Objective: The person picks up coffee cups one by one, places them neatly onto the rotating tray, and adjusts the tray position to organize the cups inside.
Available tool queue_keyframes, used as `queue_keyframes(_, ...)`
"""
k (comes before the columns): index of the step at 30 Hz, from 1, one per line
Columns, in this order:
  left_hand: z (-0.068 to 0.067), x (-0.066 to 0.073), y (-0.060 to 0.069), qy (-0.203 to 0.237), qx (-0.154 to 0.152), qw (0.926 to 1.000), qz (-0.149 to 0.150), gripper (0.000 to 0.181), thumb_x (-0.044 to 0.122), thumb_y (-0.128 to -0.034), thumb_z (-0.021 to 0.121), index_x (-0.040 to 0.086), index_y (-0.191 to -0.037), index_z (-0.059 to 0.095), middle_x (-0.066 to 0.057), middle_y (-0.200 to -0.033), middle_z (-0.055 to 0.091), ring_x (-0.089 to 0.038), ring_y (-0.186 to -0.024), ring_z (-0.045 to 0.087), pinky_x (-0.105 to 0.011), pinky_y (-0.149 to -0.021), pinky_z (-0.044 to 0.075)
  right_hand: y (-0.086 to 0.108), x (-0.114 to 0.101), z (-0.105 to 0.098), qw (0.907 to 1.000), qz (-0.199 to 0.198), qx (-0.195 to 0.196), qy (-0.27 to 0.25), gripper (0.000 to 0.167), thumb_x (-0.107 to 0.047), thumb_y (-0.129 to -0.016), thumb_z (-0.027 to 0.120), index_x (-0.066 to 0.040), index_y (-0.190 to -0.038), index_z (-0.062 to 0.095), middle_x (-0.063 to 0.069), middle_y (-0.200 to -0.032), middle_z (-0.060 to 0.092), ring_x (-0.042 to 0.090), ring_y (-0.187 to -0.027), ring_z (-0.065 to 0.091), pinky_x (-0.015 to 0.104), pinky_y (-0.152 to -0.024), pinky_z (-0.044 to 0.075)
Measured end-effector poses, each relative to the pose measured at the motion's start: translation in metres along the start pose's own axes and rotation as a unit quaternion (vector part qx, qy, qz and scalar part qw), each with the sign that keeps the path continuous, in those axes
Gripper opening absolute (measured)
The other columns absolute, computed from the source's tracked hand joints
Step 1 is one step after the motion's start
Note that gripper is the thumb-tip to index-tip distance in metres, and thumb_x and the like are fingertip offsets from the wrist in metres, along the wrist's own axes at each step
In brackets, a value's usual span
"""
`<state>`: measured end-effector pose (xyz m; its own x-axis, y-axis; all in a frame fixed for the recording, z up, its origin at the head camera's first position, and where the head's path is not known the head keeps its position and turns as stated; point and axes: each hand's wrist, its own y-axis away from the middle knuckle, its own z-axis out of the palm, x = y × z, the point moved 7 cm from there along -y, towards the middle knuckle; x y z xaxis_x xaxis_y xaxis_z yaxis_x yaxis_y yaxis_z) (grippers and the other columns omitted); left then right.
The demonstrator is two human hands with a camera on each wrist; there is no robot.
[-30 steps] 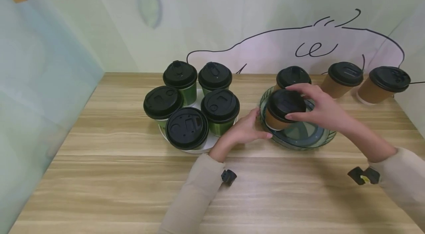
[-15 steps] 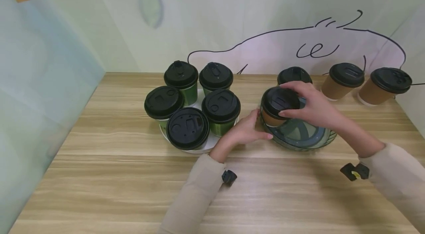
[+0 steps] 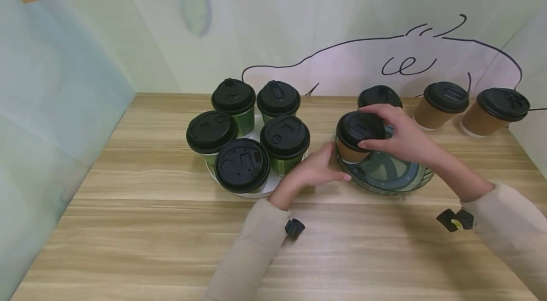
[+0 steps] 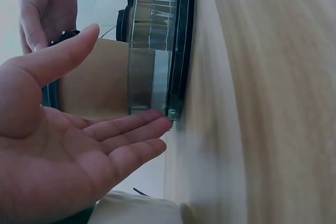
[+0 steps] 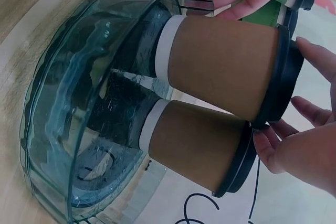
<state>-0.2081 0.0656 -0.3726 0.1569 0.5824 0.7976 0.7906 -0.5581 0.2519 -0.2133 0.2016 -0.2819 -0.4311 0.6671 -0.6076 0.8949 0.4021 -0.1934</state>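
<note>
A brown paper coffee cup with a black lid (image 3: 352, 151) stands in the left part of a greenish clear glass dish (image 3: 397, 187). My right hand (image 3: 399, 132) grips this cup by its lid, thumb on the near side and fingers on the far side. Behind it, a second brown cup (image 5: 194, 142) also stands in the dish, as the right wrist view shows; in the head view only its lid (image 3: 379, 95) is plain. With fingers extended, my left hand (image 3: 318, 167) rests against the dish's left side, its fingertips at the glass wall (image 4: 149, 72).
On the left, several green cups with black lids (image 3: 284, 137) stand close together on a white round plate (image 3: 273, 182). Two more brown cups (image 3: 436, 108) stand at the back right by the wall. Wooden tabletop (image 3: 171, 244) stretches in front.
The right hand has shifted the brown cup slightly left, toward the dish's left wall; over the last half second it has barely moved. The left hand has stayed at the dish.
</note>
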Motion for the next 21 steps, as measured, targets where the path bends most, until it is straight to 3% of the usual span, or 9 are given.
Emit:
queue_keyframes(7, -0.002, 0.003, 0.003, 0.000, -0.001, 1.0000, 0.001, 0.079, 0.028, -0.0802, 0.071, -0.001, -0.139, 0.028, -0.016, -0.134, 0.044, -0.025, -0.122, 0.043, -0.031, -0.096, 0.038, 0.008, 0.004, -0.016, 0.9997, 0.024, 0.008, -0.007, 0.063, -0.011, -0.074, 0.076, -0.002, -0.129, 0.047, 0.016, -0.128, 0.045, 0.032, -0.111, 0.041, 0.050, -0.091, 0.036)
queue_keyframes(12, -0.002, 0.003, 0.003, 0.001, 0.004, 1.0000, -0.003, 0.078, 0.028, -0.0794, 0.072, 0.000, -0.138, 0.030, -0.015, -0.133, 0.046, -0.025, -0.121, 0.044, -0.031, -0.096, 0.039, 0.017, 0.018, -0.035, 0.9970, 0.077, 0.008, 0.005, 0.061, -0.017, -0.079, 0.072, -0.007, -0.132, 0.044, 0.018, -0.129, 0.042, 0.036, -0.114, 0.039, 0.055, -0.091, 0.033)
queue_keyframes(18, 0.000, 0.002, 0.002, 0.009, -0.001, 0.9999, 0.004, 0.090, 0.027, -0.0803, 0.071, 0.000, -0.144, 0.015, -0.017, -0.144, 0.029, -0.025, -0.130, 0.032, -0.032, -0.103, 0.031, 0.028, 0.040, -0.056, 0.9929, 0.114, 0.017, 0.027, 0.059, -0.022, -0.084, 0.068, -0.005, -0.134, 0.041, 0.020, -0.130, 0.041, 0.037, -0.116, 0.037, 0.055, -0.088, 0.032)
queue_keyframes(21, -0.001, 0.003, 0.002, 0.005, -0.001, 1.0000, 0.004, 0.092, 0.028, -0.0807, 0.070, 0.000, -0.145, 0.011, -0.017, -0.146, 0.025, -0.026, -0.131, 0.029, -0.033, -0.104, 0.029, 0.032, 0.054, -0.067, 0.9902, 0.131, 0.028, 0.038, 0.059, -0.024, -0.085, 0.066, -0.004, -0.134, 0.040, 0.018, -0.131, 0.041, 0.035, -0.114, 0.038, 0.044, -0.087, 0.034)
